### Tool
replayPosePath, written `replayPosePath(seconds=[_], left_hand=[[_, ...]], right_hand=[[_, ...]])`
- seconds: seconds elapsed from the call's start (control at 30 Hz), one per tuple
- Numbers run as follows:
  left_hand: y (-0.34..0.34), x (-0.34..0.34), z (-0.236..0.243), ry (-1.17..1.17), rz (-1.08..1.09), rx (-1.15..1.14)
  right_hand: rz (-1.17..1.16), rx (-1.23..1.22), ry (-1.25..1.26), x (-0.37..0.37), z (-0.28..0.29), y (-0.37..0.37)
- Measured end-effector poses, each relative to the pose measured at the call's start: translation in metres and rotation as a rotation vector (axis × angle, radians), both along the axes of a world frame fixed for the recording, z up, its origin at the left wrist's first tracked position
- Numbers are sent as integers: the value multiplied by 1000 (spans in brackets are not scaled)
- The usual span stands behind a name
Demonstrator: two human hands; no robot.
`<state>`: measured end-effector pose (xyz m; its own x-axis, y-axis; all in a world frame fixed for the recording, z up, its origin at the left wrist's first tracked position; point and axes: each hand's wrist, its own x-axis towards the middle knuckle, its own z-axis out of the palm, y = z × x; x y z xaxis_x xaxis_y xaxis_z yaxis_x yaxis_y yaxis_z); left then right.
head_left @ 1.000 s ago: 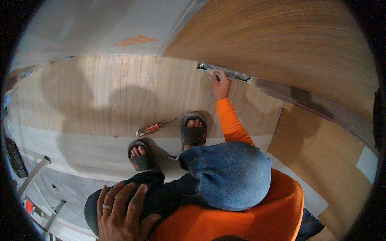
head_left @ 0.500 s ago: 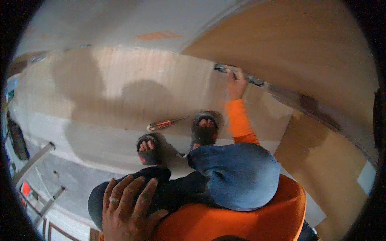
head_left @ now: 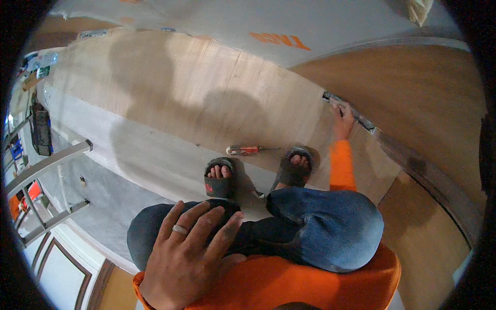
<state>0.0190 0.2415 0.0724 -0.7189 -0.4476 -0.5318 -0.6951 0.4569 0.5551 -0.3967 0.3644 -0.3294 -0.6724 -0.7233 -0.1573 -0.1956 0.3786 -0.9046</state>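
Note:
Out at arm's length on the right, my right hand (head_left: 343, 121) has its fingers closed on a long, narrow, grey-and-dark flat tool (head_left: 366, 123). That tool lies along the line where the floor meets a brown wood panel (head_left: 408, 77); its exact kind is unclear. My left hand (head_left: 194, 253) rests on my bent left knee, fingers spread, a ring on one finger, with nothing held. Between it and the far wall, a screwdriver (head_left: 247, 150) with a red-and-white handle lies on the floor just beyond my sandalled feet.
A light wood board (head_left: 191, 67) covers the floor ahead, bordered by a grey wall sheet (head_left: 217, 20) with orange print. To the left stand a metal ladder-like frame (head_left: 49, 163) and a black case (head_left: 40, 126). Another brown board (head_left: 429, 227) lies at the right.
The whole view has shifted, so floor, feet and screwdriver sit farther right in the picture. My right hand stays on the tool by the panel; my left hand remains on the knee.

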Motion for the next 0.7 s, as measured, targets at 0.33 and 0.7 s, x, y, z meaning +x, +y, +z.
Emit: replayPosePath(seconds=[0.33,0.7], left_hand=[[2,-5,13,-47,-27,-24],[-2,-7,11,-53,-66,-36]], right_hand=[[-140,-96,72,30,12,-17],[11,164,227,22,16,-15]])
